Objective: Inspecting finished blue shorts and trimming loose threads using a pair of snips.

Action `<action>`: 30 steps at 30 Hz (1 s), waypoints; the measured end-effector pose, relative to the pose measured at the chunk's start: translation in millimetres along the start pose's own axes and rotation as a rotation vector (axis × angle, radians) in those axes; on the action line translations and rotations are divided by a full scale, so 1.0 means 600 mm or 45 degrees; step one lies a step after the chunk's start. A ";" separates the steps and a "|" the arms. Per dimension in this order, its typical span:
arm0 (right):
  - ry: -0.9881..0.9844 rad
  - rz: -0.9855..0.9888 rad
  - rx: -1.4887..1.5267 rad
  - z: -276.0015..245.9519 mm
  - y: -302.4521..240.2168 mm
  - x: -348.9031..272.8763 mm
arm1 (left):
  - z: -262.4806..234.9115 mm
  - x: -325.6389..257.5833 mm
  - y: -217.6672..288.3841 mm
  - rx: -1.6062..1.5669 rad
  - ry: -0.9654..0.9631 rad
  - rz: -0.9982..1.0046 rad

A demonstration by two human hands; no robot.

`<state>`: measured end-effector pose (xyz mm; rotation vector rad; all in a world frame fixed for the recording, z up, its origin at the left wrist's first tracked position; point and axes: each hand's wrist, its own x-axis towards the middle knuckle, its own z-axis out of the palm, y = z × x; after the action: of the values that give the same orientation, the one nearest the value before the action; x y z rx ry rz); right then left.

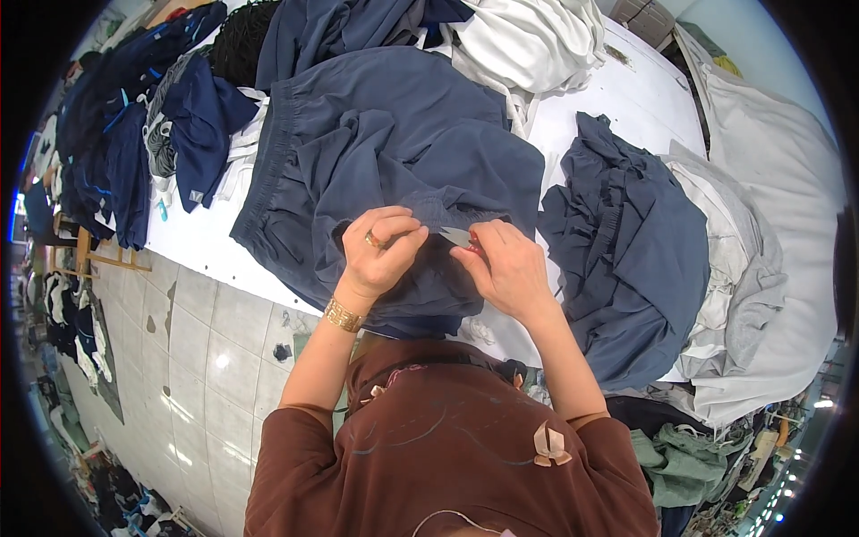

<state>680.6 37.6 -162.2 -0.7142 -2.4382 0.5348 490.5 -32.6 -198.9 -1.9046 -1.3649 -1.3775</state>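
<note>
A pair of dark blue shorts [394, 134] lies spread on the white table [626, 98] in front of me. My left hand [380, 251], with a gold ring and a gold bracelet, pinches the shorts' fabric near the waistband. My right hand [506, 264] grips the same fabric right beside it, next to a small pale label [456, 235] that sticks up between the two hands. Something small and red shows at my right fingertips; I cannot tell what it is.
A stack of dark blue garments [626, 259] lies at the right, over grey and white cloth [761, 268]. White garments [537, 40] are heaped at the back. More navy clothes [134, 116] pile up at the left. Pale floor tiles [206, 358] show below the table's edge.
</note>
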 end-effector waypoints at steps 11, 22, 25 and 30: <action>-0.108 0.033 -0.024 -0.003 -0.003 0.005 | -0.004 0.001 0.002 -0.001 -0.008 0.000; -0.091 0.037 -0.084 -0.003 -0.003 0.004 | 0.000 0.001 0.003 -0.015 0.020 -0.037; -0.117 0.051 -0.078 -0.005 -0.005 0.005 | -0.001 0.001 0.002 -0.027 0.011 -0.022; -0.114 0.029 -0.070 -0.003 -0.004 0.007 | -0.002 0.000 0.001 -0.027 0.004 -0.013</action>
<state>677.8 38.8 -158.0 -0.7563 -2.5394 0.5213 490.5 -34.0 -198.3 -1.9105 -1.3658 -1.4049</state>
